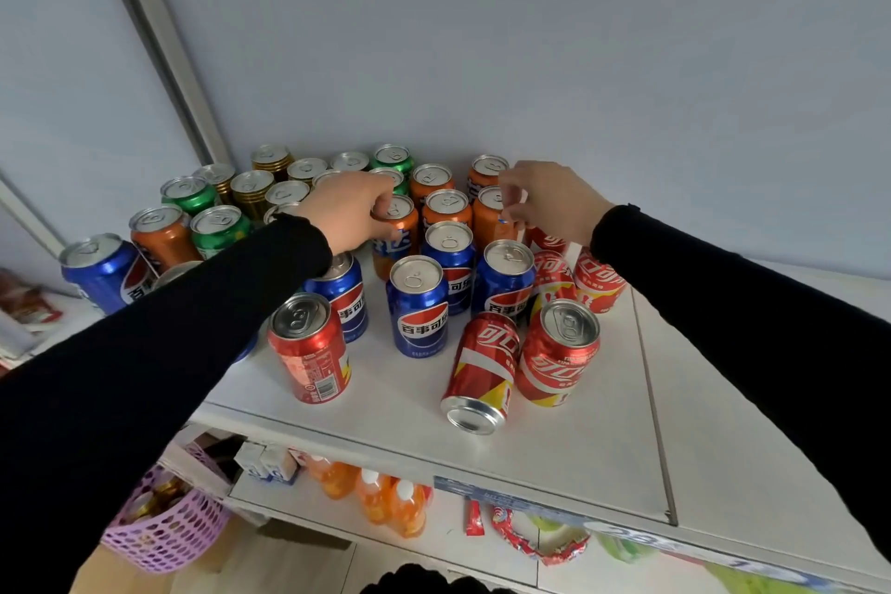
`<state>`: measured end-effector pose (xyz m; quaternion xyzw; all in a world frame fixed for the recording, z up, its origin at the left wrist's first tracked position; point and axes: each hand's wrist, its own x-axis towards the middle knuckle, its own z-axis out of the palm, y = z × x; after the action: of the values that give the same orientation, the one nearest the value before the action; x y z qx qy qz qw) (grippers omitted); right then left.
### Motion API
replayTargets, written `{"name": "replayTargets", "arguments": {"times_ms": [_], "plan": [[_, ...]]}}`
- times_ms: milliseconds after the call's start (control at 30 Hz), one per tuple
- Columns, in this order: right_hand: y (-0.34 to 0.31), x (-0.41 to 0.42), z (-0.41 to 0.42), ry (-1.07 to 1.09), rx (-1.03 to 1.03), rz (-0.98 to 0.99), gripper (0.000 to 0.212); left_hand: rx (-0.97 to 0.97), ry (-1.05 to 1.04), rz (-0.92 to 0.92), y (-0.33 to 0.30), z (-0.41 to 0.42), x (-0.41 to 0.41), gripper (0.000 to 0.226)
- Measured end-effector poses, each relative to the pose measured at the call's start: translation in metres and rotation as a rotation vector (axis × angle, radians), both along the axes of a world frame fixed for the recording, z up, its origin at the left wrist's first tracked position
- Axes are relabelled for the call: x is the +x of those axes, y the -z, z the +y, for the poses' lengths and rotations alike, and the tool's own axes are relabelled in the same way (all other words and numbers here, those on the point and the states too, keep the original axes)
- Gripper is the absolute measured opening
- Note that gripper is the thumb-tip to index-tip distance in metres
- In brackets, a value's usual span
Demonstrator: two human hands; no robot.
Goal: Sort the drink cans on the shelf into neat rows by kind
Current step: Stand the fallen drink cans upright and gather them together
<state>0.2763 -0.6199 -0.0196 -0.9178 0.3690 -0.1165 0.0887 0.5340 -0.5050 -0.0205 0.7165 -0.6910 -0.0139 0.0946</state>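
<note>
i look down on a white shelf (554, 439) crowded with cans against a pale wall. my left hand (349, 210) pinches the rim of an orange can (398, 232) from above, fingers closed on its top. my right hand (545, 198) curls round a second orange can (492, 219) just right of it; fingers bent on its side. more orange cans stand behind, blue cans (418, 304) in front, red cans (559, 352) at right, one red can (482, 367) tipped over near the edge. green and gold cans cluster at back left. i judge the best move is to lift straight up, clear the neighbours' rims, then set each orange can touching its kind.
</note>
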Motion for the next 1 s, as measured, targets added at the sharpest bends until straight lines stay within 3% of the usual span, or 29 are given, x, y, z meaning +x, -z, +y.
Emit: {"name": "replayTargets", "arguments": {"times_ms": [100, 200, 367, 533, 733, 900, 1000], "plan": [[-0.009, -0.009, 0.004, 0.022, 0.038, -0.057, 0.003, -0.006, -0.007, -0.011, -0.002, 0.006, -0.004, 0.029], [-0.017, -0.03, 0.015, 0.034, 0.062, -0.097, 0.004, -0.129, 0.022, 0.012, -0.016, 0.028, -0.012, 0.034], [-0.013, -0.067, 0.035, 0.024, 0.034, 0.006, 0.012, -0.258, 0.157, 0.168, -0.04, 0.085, -0.061, 0.033], [0.001, -0.073, 0.044, -0.057, -0.071, 0.182, 0.028, -0.033, 0.284, 0.262, -0.018, 0.097, -0.098, 0.037], [0.012, -0.066, 0.037, -0.045, -0.177, 0.456, 0.05, 0.102, 0.334, -0.019, 0.023, 0.087, -0.115, 0.054], [-0.005, -0.055, 0.027, -0.015, 0.013, 0.681, 0.076, 0.326, 0.324, 0.109, 0.028, 0.081, -0.119, 0.072], [-0.015, -0.046, 0.028, -0.037, 0.163, 0.762, 0.079, 0.45, 0.306, 0.119, 0.022, 0.077, -0.119, 0.079]]}}
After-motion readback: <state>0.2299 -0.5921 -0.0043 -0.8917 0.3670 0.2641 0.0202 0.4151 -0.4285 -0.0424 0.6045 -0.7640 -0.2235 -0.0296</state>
